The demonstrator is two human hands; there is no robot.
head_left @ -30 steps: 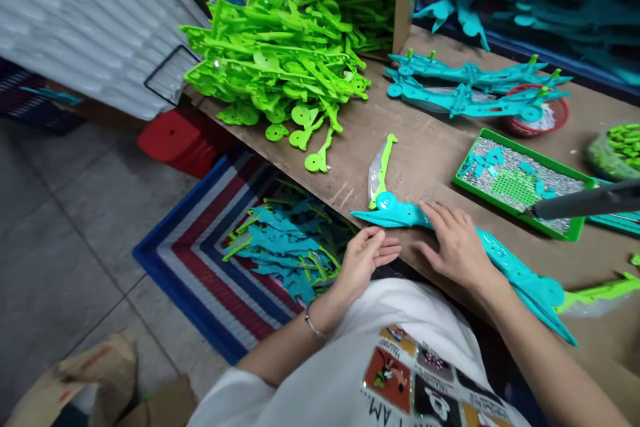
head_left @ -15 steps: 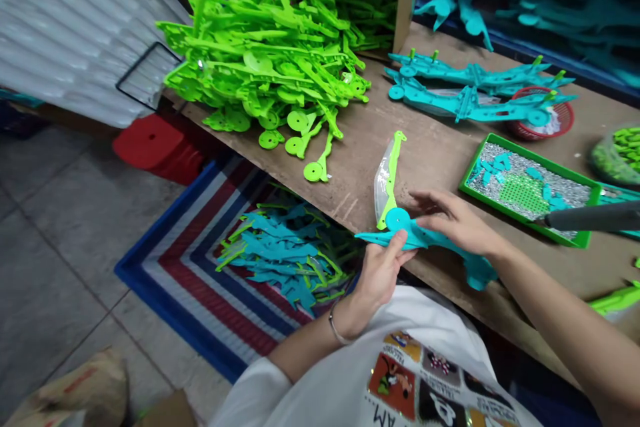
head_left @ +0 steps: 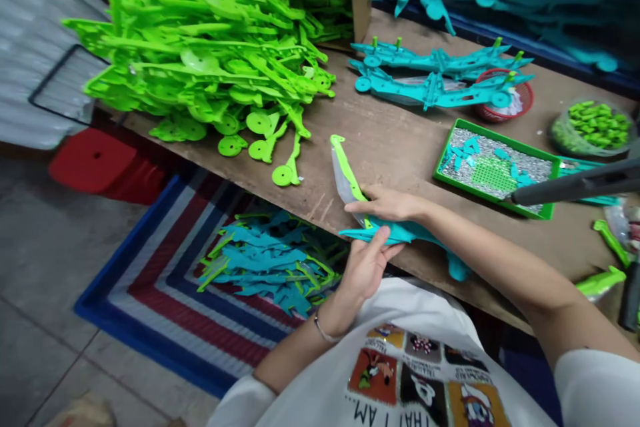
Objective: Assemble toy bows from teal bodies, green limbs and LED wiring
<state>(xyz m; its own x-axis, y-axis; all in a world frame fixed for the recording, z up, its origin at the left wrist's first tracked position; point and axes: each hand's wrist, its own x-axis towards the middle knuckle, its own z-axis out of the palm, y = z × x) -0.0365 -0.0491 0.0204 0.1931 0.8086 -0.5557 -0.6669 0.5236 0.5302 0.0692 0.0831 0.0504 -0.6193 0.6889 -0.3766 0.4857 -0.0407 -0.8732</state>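
Note:
My left hand [head_left: 367, 263] is closed on the pointed end of a teal plastic toy part [head_left: 395, 232], thumb on top, at the bench's front edge. A lime-green plastic arm [head_left: 344, 159] with a clear curved blade [head_left: 341, 181] meets the teal part near its round end and slants up and away over the bench. My right hand [head_left: 390, 203] closes over the lower half of that green arm, its fingers across the blade. It covers the joint between the two parts. The teal part's other end hangs under my right forearm.
A heap of lime-green parts [head_left: 200, 53] fills the bench's left side. Assembled teal parts [head_left: 430, 90] lie at the back near a red basket [head_left: 530, 97]. To the right are a green tray [head_left: 500, 197] of metal bits and a dark tool [head_left: 575, 185]. Below sits a striped bin [head_left: 150, 273].
My right hand has shifted left from the teal part onto the green arm, hiding the teal round end. The green arm has swung to lean further left. The view has shifted too.

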